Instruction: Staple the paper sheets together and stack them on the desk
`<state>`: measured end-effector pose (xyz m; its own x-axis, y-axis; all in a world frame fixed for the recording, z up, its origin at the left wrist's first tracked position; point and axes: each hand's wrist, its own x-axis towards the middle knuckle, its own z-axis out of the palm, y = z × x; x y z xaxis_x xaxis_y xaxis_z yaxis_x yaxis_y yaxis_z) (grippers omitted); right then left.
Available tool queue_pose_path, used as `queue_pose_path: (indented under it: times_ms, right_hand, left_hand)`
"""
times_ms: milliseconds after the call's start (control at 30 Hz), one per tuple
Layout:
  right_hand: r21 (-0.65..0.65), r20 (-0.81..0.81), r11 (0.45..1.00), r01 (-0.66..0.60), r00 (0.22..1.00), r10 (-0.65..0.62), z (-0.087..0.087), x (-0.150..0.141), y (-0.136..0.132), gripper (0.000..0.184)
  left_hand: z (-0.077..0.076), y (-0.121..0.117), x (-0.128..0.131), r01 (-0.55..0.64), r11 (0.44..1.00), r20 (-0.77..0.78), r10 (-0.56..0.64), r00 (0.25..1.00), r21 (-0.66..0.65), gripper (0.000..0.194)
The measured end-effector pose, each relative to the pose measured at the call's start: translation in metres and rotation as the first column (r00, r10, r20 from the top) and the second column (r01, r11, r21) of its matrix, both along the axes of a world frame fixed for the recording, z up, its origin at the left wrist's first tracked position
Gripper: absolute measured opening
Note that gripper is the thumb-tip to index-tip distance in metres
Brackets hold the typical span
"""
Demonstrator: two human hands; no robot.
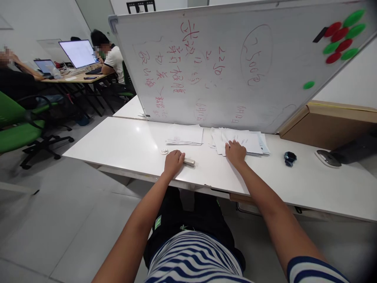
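Observation:
My left hand is closed around a silver-beige stapler lying on the white desk; the stapler's end sticks out to the right of my fingers. A small white round item lies just left of that hand. My right hand rests on a loose pile of white papers, its fingers bent down onto the top sheet and the thumb apart. Handwriting shows on that sheet. Between my hands, farther back, sits a second, neater stack of papers.
A whiteboard with red writing and magnets stands along the desk's back edge. To the right are a dark watch, a device on a grey base and a cardboard box. Two people sit at a computer table at far left.

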<state>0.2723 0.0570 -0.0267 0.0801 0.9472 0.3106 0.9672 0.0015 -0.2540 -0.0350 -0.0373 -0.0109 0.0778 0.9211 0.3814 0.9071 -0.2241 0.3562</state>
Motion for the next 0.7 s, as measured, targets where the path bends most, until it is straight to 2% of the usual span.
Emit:
queue_pose_path:
  times_ms: [133,200,300,400,500,567,700]
  right_hand:
    - [-0.046,-0.127,0.999,-0.009,0.992,0.003,0.011,0.007,-0.006,0.045]
    - [-0.007,-0.172,1.0,-0.012,0.985,0.01,0.017,0.007,-0.018,0.047]
    - [0.148,-0.234,0.987,-0.063,0.967,0.097,0.024,0.001,-0.054,0.046]
    - [0.22,-0.153,0.958,-0.182,0.964,0.218,0.028,-0.015,-0.109,0.042]
    - [0.145,-0.076,0.944,-0.295,0.948,0.308,0.023,-0.036,-0.164,0.037]
    - [0.087,-0.086,0.94,-0.331,0.937,0.338,0.016,-0.052,-0.192,0.036]
    - [-0.01,-0.155,0.939,-0.344,0.928,0.339,0.004,-0.082,-0.219,0.04]
  left_hand:
    - [0.001,-0.001,0.0,0.006,1.0,-0.027,-0.006,1.0,-0.015,0.038]
    - [0.001,-0.002,0.0,-0.014,0.999,-0.034,0.013,0.999,-0.032,0.039]
    - [-0.002,-0.003,0.0,-0.102,0.995,-0.044,0.101,0.994,-0.016,0.038]
    - [-0.006,-0.003,-0.001,-0.194,0.98,-0.042,0.196,0.98,0.046,0.035]
    - [-0.01,-0.002,-0.003,-0.252,0.965,-0.023,0.254,0.967,0.073,0.037]
    - [-0.01,-0.002,-0.003,-0.272,0.959,-0.013,0.274,0.962,0.077,0.039]
    - [-0.008,-0.004,-0.002,-0.281,0.958,-0.002,0.282,0.96,0.061,0.042]
